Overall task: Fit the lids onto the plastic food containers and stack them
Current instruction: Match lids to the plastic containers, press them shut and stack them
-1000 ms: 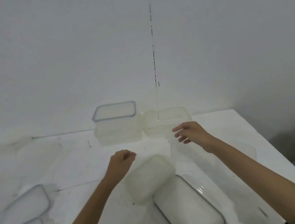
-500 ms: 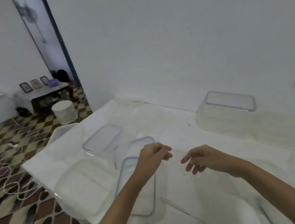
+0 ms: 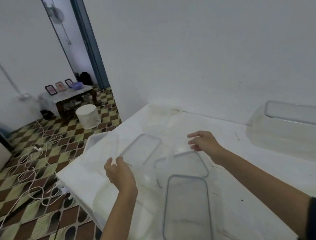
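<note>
Three clear lids with blue-grey rims lie flat on the white table (image 3: 252, 178): a far lid (image 3: 142, 149), a middle lid (image 3: 183, 165) and a near lid (image 3: 187, 212). My left hand (image 3: 120, 174) hovers at the far lid's near corner with its fingers loosely bent, and I cannot tell if they touch it. My right hand (image 3: 202, 142) hangs above the table just beyond the middle lid, fingers spread and holding nothing. A large clear container (image 3: 290, 128) with a lid on top stands at the far right by the wall.
The table's left edge runs diagonally, with a faint clear container (image 3: 96, 141) at its far-left corner. Below it are a tiled floor with white cables (image 3: 30, 171), a white bucket (image 3: 88, 116) and a low table (image 3: 68, 96). A white wall backs the table.
The view has swung left from the containers to the lids at the table's left side. Both hands have moved over the lids, the left one toward the far lid's corner.
</note>
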